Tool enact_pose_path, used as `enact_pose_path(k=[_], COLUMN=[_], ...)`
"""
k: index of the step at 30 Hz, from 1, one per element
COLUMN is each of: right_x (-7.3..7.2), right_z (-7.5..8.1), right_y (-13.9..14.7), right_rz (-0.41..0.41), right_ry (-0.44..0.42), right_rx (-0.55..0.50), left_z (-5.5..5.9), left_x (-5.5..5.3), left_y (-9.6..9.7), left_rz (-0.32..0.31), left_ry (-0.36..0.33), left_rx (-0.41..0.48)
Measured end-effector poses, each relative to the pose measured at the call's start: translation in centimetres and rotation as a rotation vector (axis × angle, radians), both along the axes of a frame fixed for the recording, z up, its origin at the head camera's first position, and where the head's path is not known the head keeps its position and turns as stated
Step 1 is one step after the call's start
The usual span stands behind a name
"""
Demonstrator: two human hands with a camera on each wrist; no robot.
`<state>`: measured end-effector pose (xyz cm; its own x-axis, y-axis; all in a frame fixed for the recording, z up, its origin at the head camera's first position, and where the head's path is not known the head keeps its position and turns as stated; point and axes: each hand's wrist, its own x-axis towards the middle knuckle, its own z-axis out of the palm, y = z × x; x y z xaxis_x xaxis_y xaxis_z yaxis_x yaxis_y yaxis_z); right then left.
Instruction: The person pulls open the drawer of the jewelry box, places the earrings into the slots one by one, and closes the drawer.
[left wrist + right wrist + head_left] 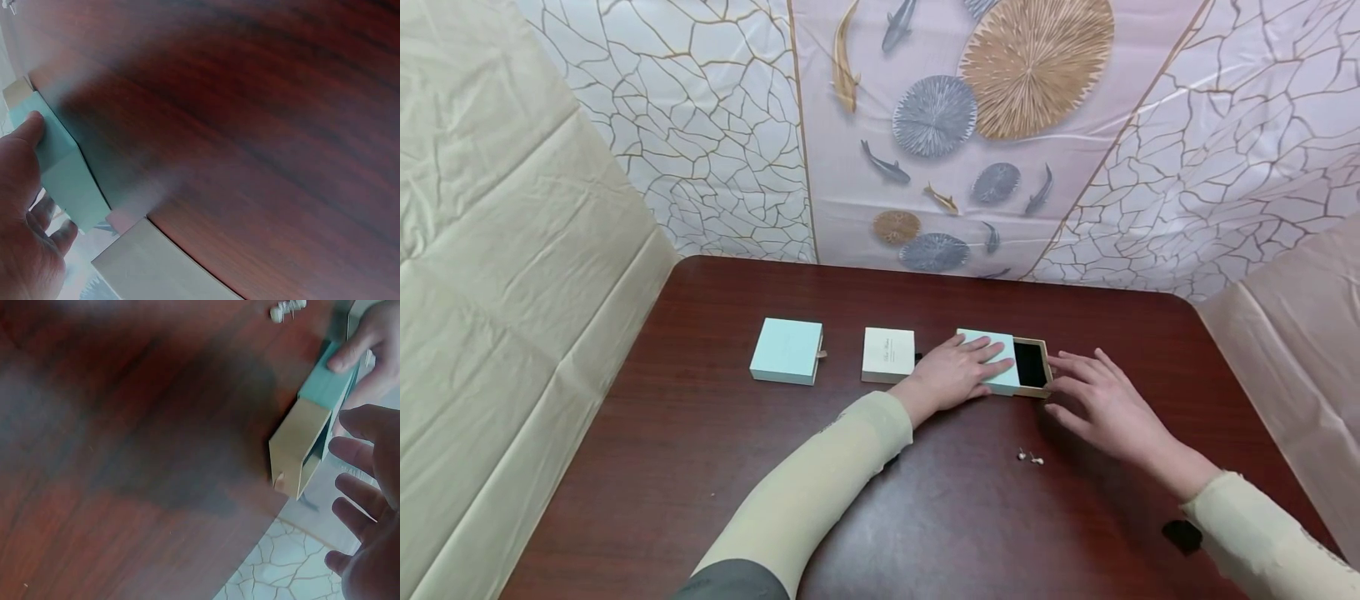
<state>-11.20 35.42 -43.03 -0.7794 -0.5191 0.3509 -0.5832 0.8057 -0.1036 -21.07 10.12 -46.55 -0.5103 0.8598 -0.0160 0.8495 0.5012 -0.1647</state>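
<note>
My left hand point(951, 372) lies with spread fingers across the light blue sleeve of a drawer box point(1000, 379), its thumb against the front side. The box's tan drawer point(294, 437) is partly out to the right, showing a black lining point(1030, 365). A small tab sits on the drawer's end. My right hand point(1105, 408) hovers beside that end, fingers apart and slightly bent, nothing between them. In the right wrist view a gap separates its fingers from the drawer. Two small stud earrings point(1037, 459) with whitish, pearl-like heads lie on the table in front.
A cream box point(888, 350) with printed lettering stands just left of my left hand. Farther left is another light blue box point(786, 350) with a ribbon tab. A small black piece point(1182, 536) lies by my right sleeve. Patterned cloth point(730, 167) hangs behind the dark wooden table point(647, 458).
</note>
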Motion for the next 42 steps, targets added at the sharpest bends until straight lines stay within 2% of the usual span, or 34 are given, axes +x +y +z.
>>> enact_pose_path(k=[11, 19, 24, 31, 42], right_x=[2.0, 3.1, 3.4, 3.8, 3.6], right_z=[-0.9, -2.1, -3.2, -3.1, -4.0], right_y=[-1.4, -2.3, -2.6, -3.2, -3.8], right_rz=[0.079, 0.136, 0.164, 0.171, 0.212], right_ry=[0.042, 0.084, 0.097, 0.080, 0.134], right_rx=[0.001, -0.019, -0.018, 0.003, 0.018], left_z=[0.0, 0.0, -0.1, -0.1, -0.1], left_x=[0.0, 0.0, -0.1, -0.1, -0.1], left_y=[-0.1, -0.1, -0.1, 0.0, 0.1], left_rz=[0.000, 0.001, 0.003, 0.003, 0.012], left_ry=[-0.007, -0.020, -0.019, -0.014, -0.028], left_rx=[0.002, 0.001, 0.002, 0.005, 0.000])
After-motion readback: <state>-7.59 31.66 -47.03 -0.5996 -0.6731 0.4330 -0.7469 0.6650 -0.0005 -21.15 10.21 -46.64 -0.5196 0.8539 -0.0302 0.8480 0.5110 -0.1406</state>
